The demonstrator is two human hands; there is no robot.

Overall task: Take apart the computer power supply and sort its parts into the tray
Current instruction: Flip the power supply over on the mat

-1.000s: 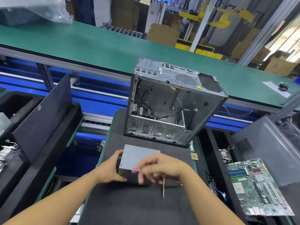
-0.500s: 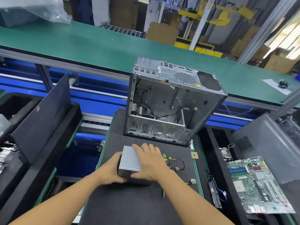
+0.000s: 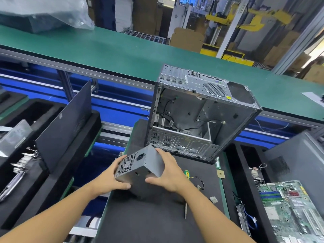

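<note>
Here the power supply is tilted up off the black mat, just in front of the empty computer case. The left hand clasps its grilled end, the right hand its far side. Likely step: turning it to find the cover screws. Next comes the screwdriver lying near the right wrist.

The power supply is looking grey with a grid of little holes; the mat is looking black; the belt is showing green.
</note>
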